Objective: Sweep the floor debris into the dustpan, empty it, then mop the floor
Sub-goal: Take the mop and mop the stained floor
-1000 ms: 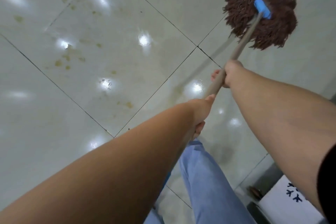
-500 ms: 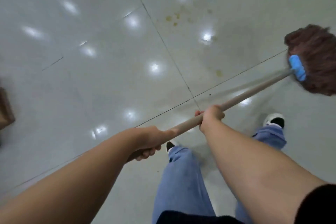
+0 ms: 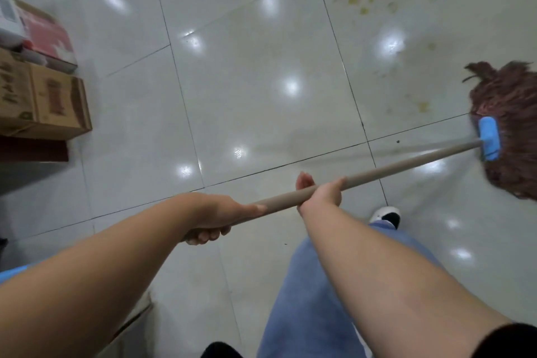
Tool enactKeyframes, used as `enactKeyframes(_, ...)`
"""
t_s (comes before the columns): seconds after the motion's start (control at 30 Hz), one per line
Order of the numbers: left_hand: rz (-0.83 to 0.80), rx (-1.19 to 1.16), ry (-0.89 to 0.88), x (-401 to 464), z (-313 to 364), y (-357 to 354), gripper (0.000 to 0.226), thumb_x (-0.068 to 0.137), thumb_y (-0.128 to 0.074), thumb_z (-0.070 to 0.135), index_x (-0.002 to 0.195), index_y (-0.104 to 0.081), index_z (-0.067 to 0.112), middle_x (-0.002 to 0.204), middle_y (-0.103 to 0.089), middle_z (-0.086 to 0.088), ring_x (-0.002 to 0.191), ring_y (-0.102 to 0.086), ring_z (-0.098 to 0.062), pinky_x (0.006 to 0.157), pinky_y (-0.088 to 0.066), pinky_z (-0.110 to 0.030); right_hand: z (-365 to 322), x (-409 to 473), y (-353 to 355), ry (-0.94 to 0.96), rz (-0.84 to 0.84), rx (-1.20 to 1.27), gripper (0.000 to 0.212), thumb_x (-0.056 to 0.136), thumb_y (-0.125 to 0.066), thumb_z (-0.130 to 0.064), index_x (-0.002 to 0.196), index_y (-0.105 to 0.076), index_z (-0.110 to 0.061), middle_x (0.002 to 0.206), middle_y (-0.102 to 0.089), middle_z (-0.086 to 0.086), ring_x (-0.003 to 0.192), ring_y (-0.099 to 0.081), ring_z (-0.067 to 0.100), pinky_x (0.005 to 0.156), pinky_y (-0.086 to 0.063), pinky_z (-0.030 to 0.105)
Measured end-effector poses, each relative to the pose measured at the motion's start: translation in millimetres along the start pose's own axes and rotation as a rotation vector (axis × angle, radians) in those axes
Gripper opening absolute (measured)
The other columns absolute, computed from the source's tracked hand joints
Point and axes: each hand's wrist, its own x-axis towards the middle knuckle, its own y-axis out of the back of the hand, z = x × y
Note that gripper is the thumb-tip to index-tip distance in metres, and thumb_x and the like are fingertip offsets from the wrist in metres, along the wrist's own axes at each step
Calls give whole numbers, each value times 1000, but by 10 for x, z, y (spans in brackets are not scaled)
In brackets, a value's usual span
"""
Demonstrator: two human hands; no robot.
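Here, both hands hold the long tan mop handle (image 3: pixel 392 166), which runs across the picture from lower left to the right edge. The left hand (image 3: pixel 215 216) grips the near end, with its fingers curled under the stick. The right hand (image 3: pixel 322 192) grips further along, its fingers wrapped round the handle. At the far end sits a bright blue plastic clip (image 3: pixel 489 138), and from it spreads the shaggy brown string mop head (image 3: pixel 511 131), lying on the shiny white tiled floor (image 3: pixel 247 81) at the right edge. Just beside the mop head, up and to the left, are yellow-brown spots (image 3: pixel 363 3) on the tiles. Blue jeans (image 3: pixel 305 299) and a white shoe (image 3: pixel 386 215) show below the arms. Brown cardboard boxes (image 3: pixel 46 102) stand far off at the left.
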Motion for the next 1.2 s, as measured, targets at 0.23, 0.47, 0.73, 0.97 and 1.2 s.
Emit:
enactKeyframes(0.23, -91, 71, 18, -307, 1306, -40, 71, 64, -39, 87, 60, -34, 17, 38, -32, 3, 31, -31, -15, 42, -28, -15, -1238, 143, 11, 41, -56, 102, 51, 94, -41, -54, 107, -39, -5, 76, -54, 12, 51, -60, 23, 49, -57, 26)
enactKeyframes(0.47, -76, 114, -226, -848, 3537, -230, 63, 77, -40, 75, 63, -35, 14, 36, -33, 2, 26, -30, -12, 40, -34, -12, -3530, 276, 49, 251, 3, 130, 24, 97, -42, -38, 86, -46, -17, 58, -49, 2, 37, -44, 12, 39, -42, 12)
enactKeyframes(0.73, -163, 77, -397, -926, 4093, -903, 54, 86, -38, 67, 71, -35, 15, 34, -34, 1, 23, -29, -10, 37, -34, -11, -4286, 495, 678, 433, 95, -119, 12, 96, -44, -24, 103, -48, -14, 85, -56, 7, 48, -58, 18, 35, -46, 19)
enactKeyframes(0.97, -184, 69, -291, -401, 2944, -605, 62, 80, -38, 75, 61, -32, 16, 34, -31, 4, 24, -27, -9, 36, -28, -8, -3011, 527, 529, 360, 24, -168, 30, 100, -27, -28, 122, -38, -11, 79, -51, 10, 48, -61, 25, 46, -56, 33)
enactKeyframes(1.2, -77, 72, -213, 257, 708, -79, 64, 74, -37, 79, 61, -33, 17, 35, -28, 5, 26, -25, -10, 37, -24, -8, -730, 454, 251, 256, -40, -301, 25, 99, -25, -21, 118, -37, -9, 72, -53, 12, 53, -55, 19, 46, -50, 32)
